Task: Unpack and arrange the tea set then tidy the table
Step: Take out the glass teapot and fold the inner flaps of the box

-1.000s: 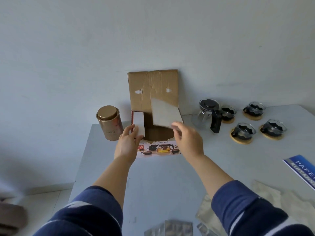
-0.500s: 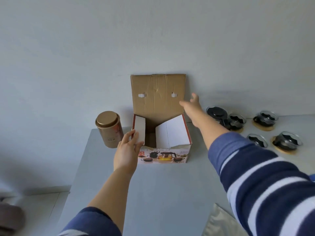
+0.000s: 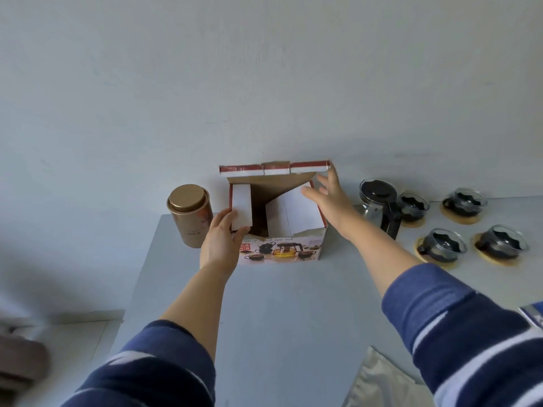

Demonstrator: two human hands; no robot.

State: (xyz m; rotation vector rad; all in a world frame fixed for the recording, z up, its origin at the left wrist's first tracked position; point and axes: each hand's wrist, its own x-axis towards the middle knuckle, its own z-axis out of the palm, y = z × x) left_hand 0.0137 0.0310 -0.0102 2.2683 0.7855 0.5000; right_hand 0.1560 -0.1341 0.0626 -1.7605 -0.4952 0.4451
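Note:
The tea set box [image 3: 282, 249] stands at the back of the grey table [image 3: 279, 312], its printed front facing me. My left hand [image 3: 221, 240] holds the white left side flap [image 3: 241, 210] folded inward. My right hand [image 3: 329, 195] has its fingers spread, touching the right end of the big lid flap [image 3: 274, 168], which tips forward over the opening above the white right side flap [image 3: 291, 212]. Right of the box stand a glass teapot [image 3: 379, 201] with a black lid and several glass cups [image 3: 442, 245] on round wooden coasters.
A gold tea tin [image 3: 189, 214] stands just left of the box, close to my left hand. A crumpled silver bag [image 3: 382, 386] lies at the near right. A blue booklet corner [image 3: 533, 315] shows at the right edge. The table's left edge drops to the floor.
The right hand let the right side flap drop in, reached to the upright lid flap, and has tipped it forward over the box. The left hand kept the left flap folded in.

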